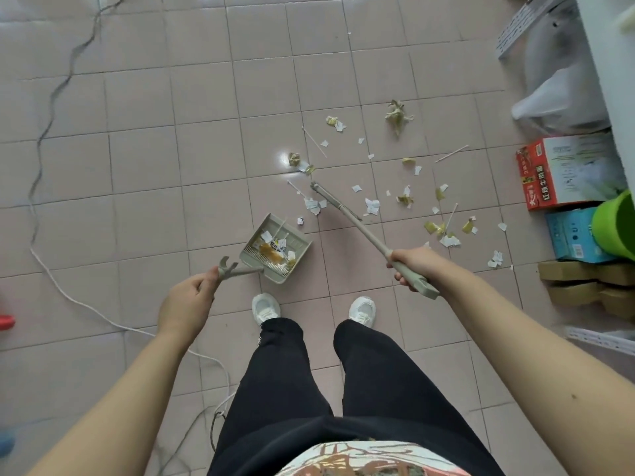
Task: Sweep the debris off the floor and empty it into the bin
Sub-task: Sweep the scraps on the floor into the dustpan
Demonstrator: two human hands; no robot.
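i'd call this roughly a quarter done. the left hand (187, 300) pinches the handle of the dustpan (278, 250), which sits just ahead of the shoes (265, 308) with a few scraps inside. the right hand (412, 266) is curled round the broom (347, 214). most debris (405, 197) lies scattered to the right, and nothing is emptied yet. the green tub (615, 221) (maybe the bin) is cut off, and the broom's head is too edge-on to read.

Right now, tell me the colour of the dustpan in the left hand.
The dustpan is pale grey-beige, clearest in the head view.
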